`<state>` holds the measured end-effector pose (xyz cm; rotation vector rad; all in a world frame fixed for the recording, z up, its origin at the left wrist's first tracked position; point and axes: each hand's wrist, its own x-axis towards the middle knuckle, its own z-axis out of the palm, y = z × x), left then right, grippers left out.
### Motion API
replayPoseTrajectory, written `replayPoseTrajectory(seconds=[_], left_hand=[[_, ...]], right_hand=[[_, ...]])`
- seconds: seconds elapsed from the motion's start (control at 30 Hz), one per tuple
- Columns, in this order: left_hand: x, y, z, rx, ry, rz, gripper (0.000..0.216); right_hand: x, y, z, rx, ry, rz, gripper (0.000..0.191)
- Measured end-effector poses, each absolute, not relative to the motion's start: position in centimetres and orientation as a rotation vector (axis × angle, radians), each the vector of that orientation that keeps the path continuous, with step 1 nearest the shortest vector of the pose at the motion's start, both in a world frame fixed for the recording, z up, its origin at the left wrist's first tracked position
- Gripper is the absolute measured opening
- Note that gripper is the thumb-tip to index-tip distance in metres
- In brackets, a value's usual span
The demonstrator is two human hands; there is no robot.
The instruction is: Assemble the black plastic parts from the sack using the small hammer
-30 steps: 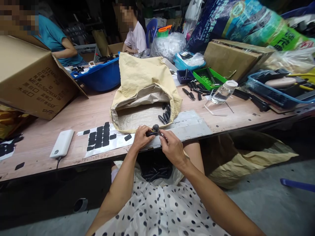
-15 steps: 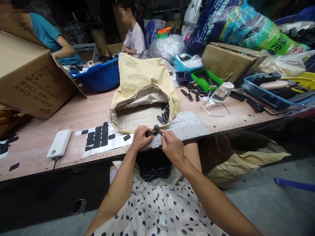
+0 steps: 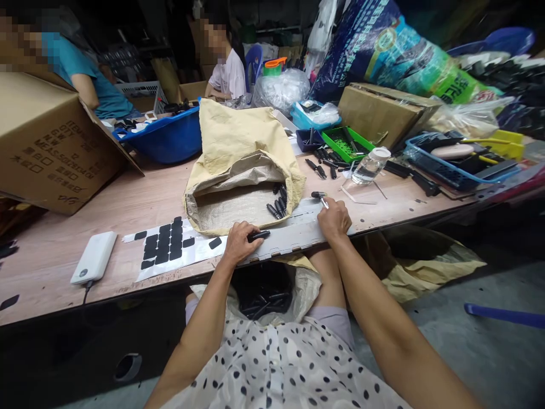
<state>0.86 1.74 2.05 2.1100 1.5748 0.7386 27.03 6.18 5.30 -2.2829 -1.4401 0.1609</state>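
My left hand (image 3: 238,241) rests at the table's near edge, fingers closed round a small black stick-shaped part (image 3: 258,234). My right hand (image 3: 334,218) sits further right on a grey metal plate (image 3: 298,230), pinching a small tool with a black knob (image 3: 318,196) and a thin metal tip. Just behind my hands an open tan woven sack (image 3: 242,165) lies on the table with several black parts (image 3: 279,201) inside its mouth. A bag of more black parts (image 3: 264,292) sits in my lap under the table edge.
A white sheet with black pads (image 3: 168,247) and a white power bank (image 3: 93,257) lie to the left. Behind stand a cardboard box (image 3: 51,147), a blue tub (image 3: 164,136), a green tray (image 3: 347,142), a plastic bottle (image 3: 370,165) and a blue basket (image 3: 447,167). Two people sit across the table.
My right hand has moved away from my left hand to the right, carrying the knobbed tool with it. The left hand keeps the black part at the table edge.
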Motion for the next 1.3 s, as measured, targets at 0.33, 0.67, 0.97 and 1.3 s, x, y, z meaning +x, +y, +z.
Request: replayPoseTrajectory(seconds=[0.33,0.67,0.97,1.3], left_hand=[[0.8,-1.8,2.8,2.421,1.235,0.863,0.01],[3.7,-3.8,3.3,2.456,1.13,0.968,0.018],[4.0,10.1,5.2,2.323,1.534,0.536,0.029],[3.4,9.7,6.0,2.235,1.588,0.473,0.016]], right_hand=[[25.9,7.1,3.1,-2.297,-1.593,-0.067,0.041],[25.8,7.1,3.1,-2.307,-1.641,-0.077,0.041],[25.5,7.2,2.8,-2.296,-1.651,-0.116,0.039],[25.4,7.4,2.5,-2.293,-1.645,-0.134,0.038]])
